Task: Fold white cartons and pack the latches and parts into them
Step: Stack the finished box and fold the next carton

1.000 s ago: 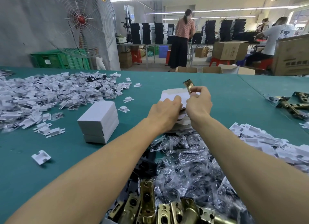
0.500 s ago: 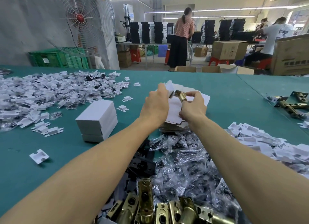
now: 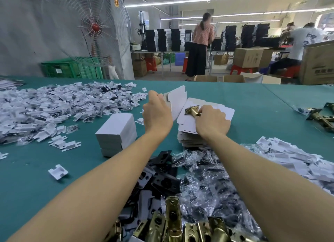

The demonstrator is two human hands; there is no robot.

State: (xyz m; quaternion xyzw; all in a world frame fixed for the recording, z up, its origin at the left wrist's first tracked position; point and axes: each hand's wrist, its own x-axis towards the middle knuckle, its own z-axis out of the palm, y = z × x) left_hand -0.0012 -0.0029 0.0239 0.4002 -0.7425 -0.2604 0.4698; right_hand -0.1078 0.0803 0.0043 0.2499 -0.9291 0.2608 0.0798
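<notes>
My left hand [image 3: 157, 113] grips a flat white carton blank [image 3: 178, 100] and holds it tilted up above the table. Just to its right, my right hand [image 3: 212, 121] holds a brass latch [image 3: 193, 111] and rests on the stack of flat white cartons [image 3: 189, 133]. Two folded white cartons [image 3: 116, 133] stand stacked to the left of my left forearm. Between my forearms lie clear bags of small parts [image 3: 204, 178], black plates [image 3: 162, 180] and several brass latches [image 3: 173, 222] at the near edge.
A wide heap of white plastic inserts [image 3: 59, 106] covers the green table [image 3: 36, 184] at the left, and another heap [image 3: 292, 158] lies at the right. More brass latches [image 3: 321, 117] lie far right. A fan, crates, boxes and people stand beyond the table.
My left hand has lifted one carton blank off the stack and swung it up to the left. My right hand with the latch has dropped onto the stack.
</notes>
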